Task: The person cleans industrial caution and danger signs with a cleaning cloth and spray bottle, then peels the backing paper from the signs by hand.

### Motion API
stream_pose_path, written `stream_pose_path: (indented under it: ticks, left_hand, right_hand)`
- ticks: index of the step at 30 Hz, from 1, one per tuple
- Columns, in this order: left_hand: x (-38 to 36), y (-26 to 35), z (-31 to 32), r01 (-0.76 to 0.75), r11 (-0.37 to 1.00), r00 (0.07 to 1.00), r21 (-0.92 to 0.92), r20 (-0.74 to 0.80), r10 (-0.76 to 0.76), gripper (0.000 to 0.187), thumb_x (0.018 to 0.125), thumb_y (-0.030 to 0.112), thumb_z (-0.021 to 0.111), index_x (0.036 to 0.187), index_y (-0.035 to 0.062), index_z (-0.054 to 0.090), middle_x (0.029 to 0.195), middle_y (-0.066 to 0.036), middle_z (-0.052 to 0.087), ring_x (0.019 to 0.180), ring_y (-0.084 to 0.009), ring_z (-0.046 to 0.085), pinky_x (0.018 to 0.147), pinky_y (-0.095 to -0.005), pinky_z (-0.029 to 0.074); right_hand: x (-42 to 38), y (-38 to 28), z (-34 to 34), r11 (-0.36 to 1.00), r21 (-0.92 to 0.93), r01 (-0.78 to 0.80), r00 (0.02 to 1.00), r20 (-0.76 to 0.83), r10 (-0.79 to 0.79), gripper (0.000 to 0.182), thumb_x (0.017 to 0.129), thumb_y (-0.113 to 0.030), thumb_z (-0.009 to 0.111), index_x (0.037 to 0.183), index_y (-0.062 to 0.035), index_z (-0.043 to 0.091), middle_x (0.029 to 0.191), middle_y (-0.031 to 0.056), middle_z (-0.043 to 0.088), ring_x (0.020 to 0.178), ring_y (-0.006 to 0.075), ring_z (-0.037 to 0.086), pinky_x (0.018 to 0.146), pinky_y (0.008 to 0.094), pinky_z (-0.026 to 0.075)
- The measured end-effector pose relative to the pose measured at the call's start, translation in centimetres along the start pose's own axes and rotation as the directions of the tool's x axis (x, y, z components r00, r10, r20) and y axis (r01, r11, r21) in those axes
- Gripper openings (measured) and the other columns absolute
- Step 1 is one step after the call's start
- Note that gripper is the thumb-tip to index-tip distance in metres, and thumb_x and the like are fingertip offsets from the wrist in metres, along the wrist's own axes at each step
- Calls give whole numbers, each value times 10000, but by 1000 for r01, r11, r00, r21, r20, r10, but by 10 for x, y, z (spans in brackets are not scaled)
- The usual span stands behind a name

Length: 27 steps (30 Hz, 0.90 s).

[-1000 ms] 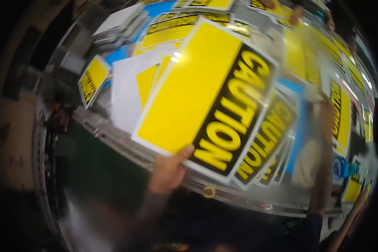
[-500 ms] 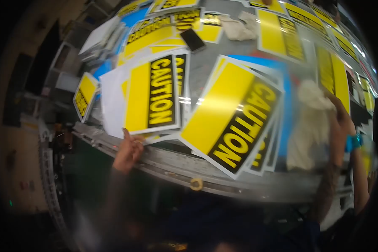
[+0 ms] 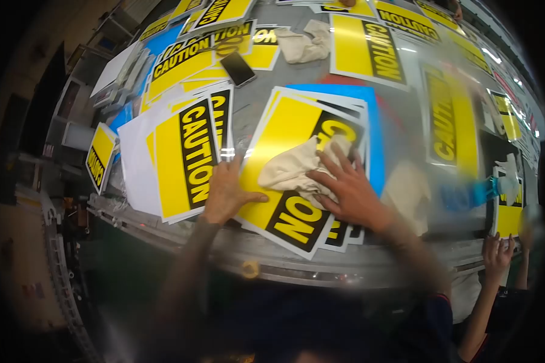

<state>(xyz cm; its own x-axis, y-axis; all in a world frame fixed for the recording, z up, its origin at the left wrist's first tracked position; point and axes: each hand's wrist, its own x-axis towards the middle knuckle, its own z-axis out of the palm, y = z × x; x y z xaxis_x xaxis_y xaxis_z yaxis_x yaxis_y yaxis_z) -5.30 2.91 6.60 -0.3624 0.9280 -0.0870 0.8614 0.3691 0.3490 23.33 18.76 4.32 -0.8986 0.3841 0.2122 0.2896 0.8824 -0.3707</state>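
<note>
A stack of yellow-and-black CAUTION signs [image 3: 263, 193] lies in front of me on a blue sheet [image 3: 375, 145]. My right hand [image 3: 354, 193] presses a bunched cream cloth [image 3: 290, 166] onto the top sign, fingers bent over it and covering part of the lettering. At the left edge of the same stack is my left hand [image 3: 226, 192], thumb stretched over the sign and fingers apart. Close by on the left, a second pile of CAUTION signs [image 3: 169, 169] lies over white sheets [image 3: 136, 163].
A phone [image 3: 238, 69] and another cream cloth [image 3: 304, 43] lie farther back among more signs. To the right is a blurred cream cloth [image 3: 406, 196]. A co-worker's hand [image 3: 498, 254] touches a sign at far right. A tape roll [image 3: 250, 269] sits at the table's front rail.
My right hand has come in from the right and now works a cloth on the top sign. My left hand has moved from the left pile to the middle stack's edge. The view has shifted.
</note>
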Motion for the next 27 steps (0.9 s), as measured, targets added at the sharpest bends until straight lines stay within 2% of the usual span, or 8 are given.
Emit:
stream_pose_path:
  ticks: [2,5,8,9,12,15,22,27]
  left_hand:
    - [8,-13,3,-64,997,998,-44,-32,62,1227,579,478,1014,1586,68,445,1127,-225,595,1095,-416,569,978,-516,474]
    - [-1,-1,-23,-12,993,1000,-114,-19,10,939,714,305,976,1507,35,551,1192,-205,611,1114,-362,607,975,-462,512]
    - [-7,3,-38,195,843,974,-502,199,-107,802,788,165,926,1496,21,577,1202,-147,631,1077,-248,642,899,-367,552]
    - [-10,2,-31,150,847,984,-511,164,-75,805,792,146,917,1510,35,570,1228,-144,625,1083,-242,638,901,-367,553]
    - [-29,-15,-13,-22,922,1000,-387,9,27,845,794,132,909,1551,62,540,1360,-138,579,1137,-232,620,933,-365,556]
    - [-46,-44,-6,-194,970,978,-146,-100,181,964,724,319,979,1551,81,545,1408,-143,540,1278,-322,517,1081,-437,462]
    - [-38,-63,-18,-139,990,986,-12,-90,137,808,684,396,988,1387,155,672,1251,-124,566,1191,-341,519,1061,-451,457]
    - [-24,-57,-12,-211,975,959,-71,-208,192,677,743,384,958,1289,77,700,1180,-136,606,1158,-358,554,1008,-454,484]
  right_hand:
    - [2,5,-5,999,45,-16,1000,8,16,406,967,-262,707,1353,-157,633,1608,152,498,1586,421,327,1266,676,235]
    - [9,13,-12,991,118,-61,987,-141,77,368,900,-174,737,1232,-59,626,1391,166,628,1434,403,498,1208,559,373]
    - [20,26,-6,991,114,-72,957,-272,100,359,864,-135,757,1183,-30,630,1255,181,641,1316,403,554,1138,486,445]
    - [22,30,-2,991,111,-73,951,-291,102,360,861,-131,759,1181,-29,631,1249,184,636,1307,403,555,1131,480,452]
    - [23,35,3,985,147,-91,937,-322,134,405,824,-64,766,1198,-23,615,1296,195,608,1321,419,552,1136,484,456]
    - [16,39,4,977,175,-122,935,-309,172,419,805,-34,761,1201,-31,622,1297,210,620,1317,427,572,1113,470,485]
    - [16,46,0,963,230,-141,953,-233,195,405,809,-33,771,1197,-36,654,1339,204,636,1343,409,581,1126,452,483]
    - [13,48,-8,963,235,-130,961,-208,180,408,807,-17,783,1199,-34,670,1339,180,649,1345,397,595,1116,444,496]
